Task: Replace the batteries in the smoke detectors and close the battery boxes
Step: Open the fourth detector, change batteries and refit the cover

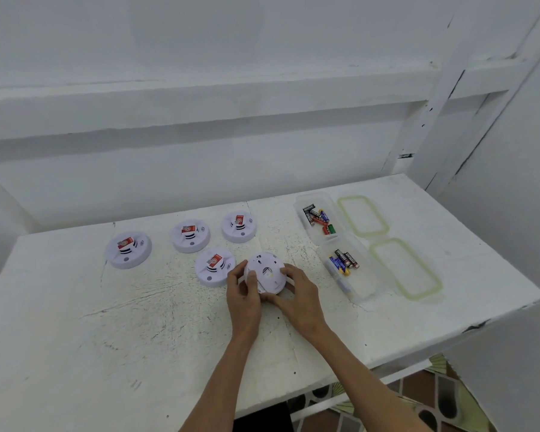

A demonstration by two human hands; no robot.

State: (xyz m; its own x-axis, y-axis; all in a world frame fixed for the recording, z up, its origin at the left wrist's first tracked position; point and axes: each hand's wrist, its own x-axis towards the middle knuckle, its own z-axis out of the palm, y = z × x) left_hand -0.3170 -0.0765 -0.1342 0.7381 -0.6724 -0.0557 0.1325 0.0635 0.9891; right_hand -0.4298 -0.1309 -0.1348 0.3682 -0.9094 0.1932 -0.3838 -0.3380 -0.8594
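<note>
Both my hands hold one white smoke detector (267, 271) turned back side up, tilted above the white table (106, 322). My left hand (242, 294) grips its left rim, my right hand (296, 294) its right and lower rim. Several other white detectors with red labels lie face up: one at the far left (128, 249), one at the back (190, 236), one further right (239, 227), one just left of my hands (214, 267). A clear box (317, 218) holds several batteries; a nearer clear box (345, 265) holds several more.
Two clear lids with green seals lie right of the boxes, one at the back (363, 216) and one nearer (406, 268). The table's right edge and front edge drop off to a patterned floor (418, 406). A white wall with ledges rises behind.
</note>
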